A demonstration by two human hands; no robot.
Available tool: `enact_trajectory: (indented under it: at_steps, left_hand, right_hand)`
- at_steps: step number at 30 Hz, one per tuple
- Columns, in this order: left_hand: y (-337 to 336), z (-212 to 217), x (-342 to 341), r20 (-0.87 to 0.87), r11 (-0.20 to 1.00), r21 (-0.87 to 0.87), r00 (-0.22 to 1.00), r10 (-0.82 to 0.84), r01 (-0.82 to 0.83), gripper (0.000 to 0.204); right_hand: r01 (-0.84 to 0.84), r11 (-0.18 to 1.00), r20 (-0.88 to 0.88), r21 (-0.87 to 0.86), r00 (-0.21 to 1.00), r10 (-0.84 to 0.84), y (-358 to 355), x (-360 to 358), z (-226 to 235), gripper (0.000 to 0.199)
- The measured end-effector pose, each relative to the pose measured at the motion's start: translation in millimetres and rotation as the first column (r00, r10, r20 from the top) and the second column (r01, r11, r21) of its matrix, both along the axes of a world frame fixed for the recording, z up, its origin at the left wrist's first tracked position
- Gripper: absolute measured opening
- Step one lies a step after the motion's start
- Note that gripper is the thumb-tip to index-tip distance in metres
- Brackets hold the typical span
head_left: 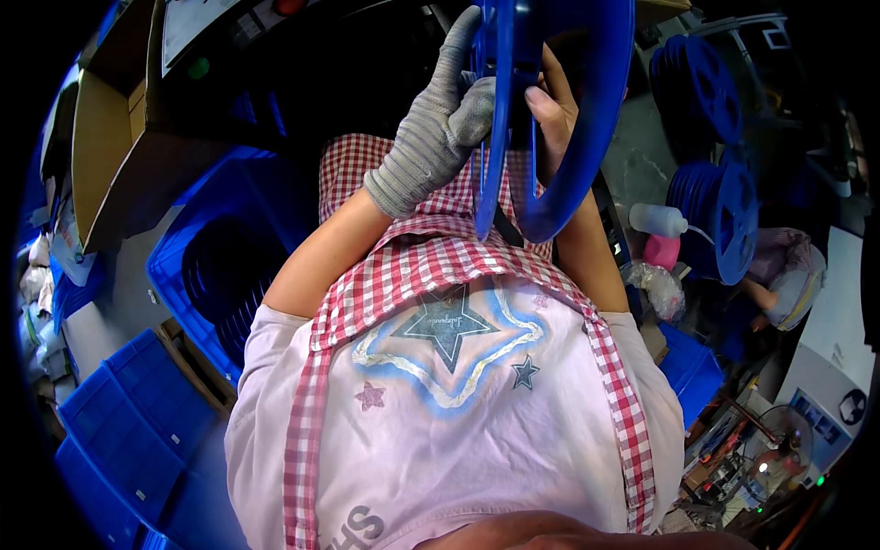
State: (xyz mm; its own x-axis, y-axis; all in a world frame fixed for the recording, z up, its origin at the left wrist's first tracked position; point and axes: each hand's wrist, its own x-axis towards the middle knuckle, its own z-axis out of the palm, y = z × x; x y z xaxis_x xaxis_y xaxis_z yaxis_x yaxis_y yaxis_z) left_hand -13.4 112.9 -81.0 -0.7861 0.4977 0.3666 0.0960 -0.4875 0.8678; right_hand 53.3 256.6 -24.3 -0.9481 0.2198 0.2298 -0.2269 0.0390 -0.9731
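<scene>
A large blue plastic reel (605, 110) is held upright in front of me, its two round flanges seen nearly edge-on. My left hand (431, 142), in a grey striped knit glove, grips its left side, with the index finger stretched up along the flange and the thumb bent near the hub. On the other side my bare right hand (553, 119) holds the reel; its thumb and fingertips show in the gap between the flanges. Part of that hand is hidden behind the right flange.
To my left stand a blue crate (174, 252) holding dark reels (225, 275), stacked blue crates (137, 412) and a cardboard box (115, 137). On the right are blue reels (733, 220), a white bottle (658, 219), a pink container (662, 251) and another person's arm (759, 295).
</scene>
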Motion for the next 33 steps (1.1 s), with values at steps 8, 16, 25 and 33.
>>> enact_trajectory:
  at_steps: [8, 16, 25, 33]
  left_hand:
    - [-2.5, 17.5, 6.1, 0.1, 0.993, -0.114, 0.993, 0.056, -0.045, 0.074]
    - [-7.2, 35.2, 6.0, -0.069, 0.953, -0.282, 0.993, 0.096, -0.112, 0.073]
    - [-37.1, 62.5, -2.3, 0.184, 0.999, 0.032, 0.983, 0.028, -0.035, 0.052]
    - [-104.2, 71.1, -125.5, -0.081, 0.993, 0.113, 0.996, 0.031, -0.021, 0.039]
  right_hand:
    - [-0.007, 0.997, 0.055, -0.071, 0.998, 0.011, -8.2, -3.2, 5.7, 0.062]
    - [-0.023, 1.0, 0.054, -0.02, 0.998, 0.024, -8.1, -8.6, 1.8, 0.062]
    - [-0.092, 0.771, 0.104, 0.63, 0.994, 0.034, -12.0, -34.0, 50.2, 0.074]
    - [-0.223, 0.465, 0.141, 0.857, 0.968, 0.206, -27.0, -165.5, 116.8, 0.074]
